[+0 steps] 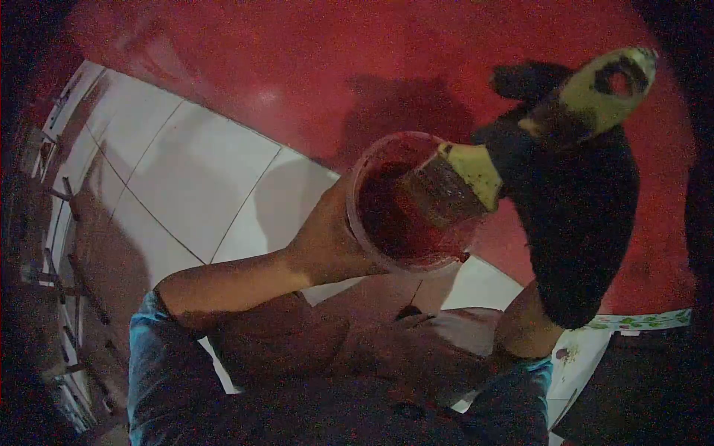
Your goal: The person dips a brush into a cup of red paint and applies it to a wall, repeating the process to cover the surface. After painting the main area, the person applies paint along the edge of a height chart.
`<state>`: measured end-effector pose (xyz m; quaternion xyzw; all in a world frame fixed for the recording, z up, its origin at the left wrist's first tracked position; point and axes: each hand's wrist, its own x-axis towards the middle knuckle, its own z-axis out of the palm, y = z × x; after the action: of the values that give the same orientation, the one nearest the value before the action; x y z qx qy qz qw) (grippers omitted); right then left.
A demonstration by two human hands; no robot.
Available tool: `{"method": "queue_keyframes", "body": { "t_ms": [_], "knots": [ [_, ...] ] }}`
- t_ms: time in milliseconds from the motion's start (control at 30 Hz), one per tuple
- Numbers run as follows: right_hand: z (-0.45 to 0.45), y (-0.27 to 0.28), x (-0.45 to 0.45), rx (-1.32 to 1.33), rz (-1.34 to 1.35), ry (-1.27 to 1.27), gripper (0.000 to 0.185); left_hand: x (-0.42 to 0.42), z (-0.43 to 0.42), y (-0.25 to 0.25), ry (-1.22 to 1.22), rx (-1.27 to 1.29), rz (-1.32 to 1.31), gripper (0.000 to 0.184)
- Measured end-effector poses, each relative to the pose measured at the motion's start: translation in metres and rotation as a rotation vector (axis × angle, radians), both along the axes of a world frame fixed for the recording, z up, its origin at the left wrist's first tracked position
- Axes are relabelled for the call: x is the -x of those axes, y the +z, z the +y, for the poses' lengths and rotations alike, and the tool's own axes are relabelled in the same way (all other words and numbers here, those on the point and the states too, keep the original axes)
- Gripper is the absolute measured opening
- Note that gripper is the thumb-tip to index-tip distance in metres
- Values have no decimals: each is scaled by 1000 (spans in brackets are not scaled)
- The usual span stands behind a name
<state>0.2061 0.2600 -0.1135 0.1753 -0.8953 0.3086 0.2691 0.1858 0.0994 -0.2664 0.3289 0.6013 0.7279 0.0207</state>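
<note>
My left hand (331, 227), bare, is wrapped round the side of a clear plastic tub (358, 212) that holds dark red paint (387, 215). In my right hand (576, 201), covered by a black glove, is a wide paintbrush (606, 93) with a worn yellowish handle. Its handle end sticks out past the glove at the upper right. The paint-stained bristles point down to the left, inside the tub's mouth. Whether the bristle tips touch the paint I cannot tell. A red drip sits on the tub's lower right rim.
A red wall (260, 59) rises just ahead, with shadows on it. White floor tiles (193, 171) meet it along a slanting edge. A patterned border strip (647, 320) lies at the right, and a dark rack-like object (67, 260) stands at the far left.
</note>
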Motion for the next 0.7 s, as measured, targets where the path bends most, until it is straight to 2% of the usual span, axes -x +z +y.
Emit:
{"method": "queue_keyframes", "body": {
  "t_ms": [67,167,333,500,567,700],
  "knots": [
    [-1,-1,1,-12,-6,12,26,-2,1,3,1,-66,-14,96],
    [-5,-4,4,-53,-16,32,26,-8,-6,22,3,-22,37,97],
    [-9,-9,6,-102,-27,54,27,4,-5,-2,24,-15,20,97],
    [-8,-9,3,-103,-29,63,27,-6,-3,5,51,83,-8,97],
    [-7,-9,3,-108,-34,66,27,-13,-6,21,26,7,40,96],
    [-10,-10,4,-109,-36,76,28,-3,-1,2,-11,-77,-20,95]
  ]
}}
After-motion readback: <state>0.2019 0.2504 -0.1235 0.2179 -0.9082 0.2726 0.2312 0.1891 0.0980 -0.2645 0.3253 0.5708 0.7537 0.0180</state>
